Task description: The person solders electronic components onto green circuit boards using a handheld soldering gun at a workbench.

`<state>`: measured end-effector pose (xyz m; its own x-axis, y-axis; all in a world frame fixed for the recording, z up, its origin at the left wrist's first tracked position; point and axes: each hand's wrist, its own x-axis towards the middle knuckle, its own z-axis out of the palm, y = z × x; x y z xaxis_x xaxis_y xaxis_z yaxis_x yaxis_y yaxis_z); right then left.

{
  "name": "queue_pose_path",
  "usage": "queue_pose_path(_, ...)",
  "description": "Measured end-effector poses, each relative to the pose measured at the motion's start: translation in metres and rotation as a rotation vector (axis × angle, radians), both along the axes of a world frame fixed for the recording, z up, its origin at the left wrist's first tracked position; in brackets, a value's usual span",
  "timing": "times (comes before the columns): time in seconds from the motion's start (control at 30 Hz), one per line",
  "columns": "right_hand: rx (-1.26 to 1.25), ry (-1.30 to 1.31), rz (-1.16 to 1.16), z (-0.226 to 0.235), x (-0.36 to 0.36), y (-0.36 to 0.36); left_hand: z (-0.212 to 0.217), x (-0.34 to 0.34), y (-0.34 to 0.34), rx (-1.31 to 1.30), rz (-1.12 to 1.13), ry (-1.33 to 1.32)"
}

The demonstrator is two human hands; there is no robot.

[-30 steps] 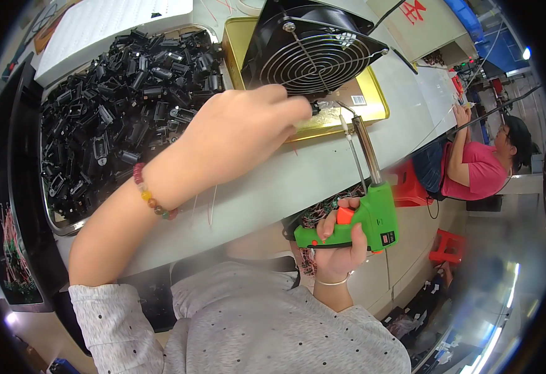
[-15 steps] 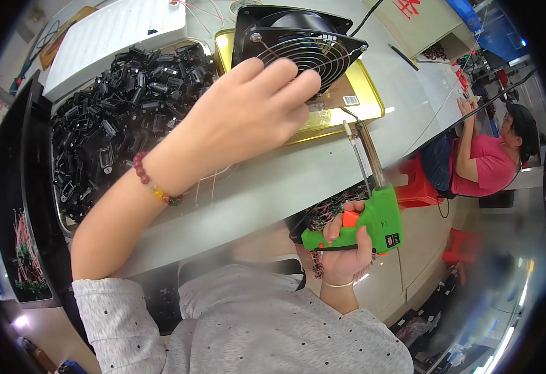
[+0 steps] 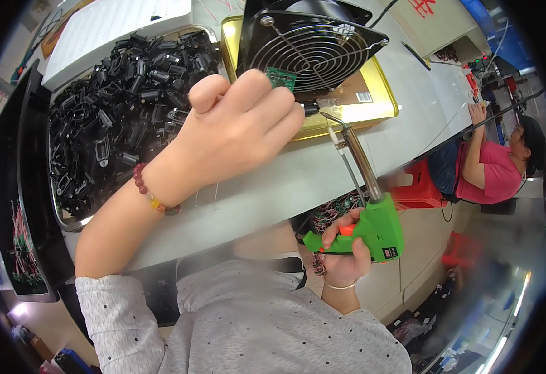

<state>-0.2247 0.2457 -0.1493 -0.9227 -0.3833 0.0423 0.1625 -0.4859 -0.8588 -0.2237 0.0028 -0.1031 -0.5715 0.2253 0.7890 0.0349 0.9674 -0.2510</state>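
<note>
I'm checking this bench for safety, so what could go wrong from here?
Burn: the tip of the soldering gun, if hot, appears close to the left hand, so a slip might touch it.
Knock: the green circuit board by that hand appears near the fan and could bump it.
Wobble: only the right hand grips the soldering gun, so its tip may waver by the black part.

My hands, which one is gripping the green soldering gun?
Your right hand, wrapped around the handle of the green soldering gun, a plain bangle at its wrist. The left hand, with the beaded bracelet, is beside the green circuit board.
</note>
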Motion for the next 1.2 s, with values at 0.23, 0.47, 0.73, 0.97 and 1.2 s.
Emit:
queue_pose_path(0.23,0.028,-0.045,0.056,0.002,-0.001,-0.011,0.000,0.001,-0.008,0.055,-0.029,-0.130)
queue_pose_path(0.47,0.089,-0.055,0.016,0.002,-0.001,-0.018,-0.005,-0.002,-0.008,0.081,-0.003,-0.083)
queue_pose_path(0.73,0.133,-0.015,-0.015,0.000,0.002,-0.019,-0.012,-0.008,-0.005,0.083,0.020,0.018)
queue_pose_path(0.97,0.127,-0.042,-0.021,0.000,0.002,-0.019,-0.008,-0.004,-0.005,0.109,0.005,-0.088)
queue_pose_path(1.2,0.131,0.008,-0.043,0.005,0.004,-0.020,-0.006,-0.005,-0.003,0.119,0.009,-0.101)
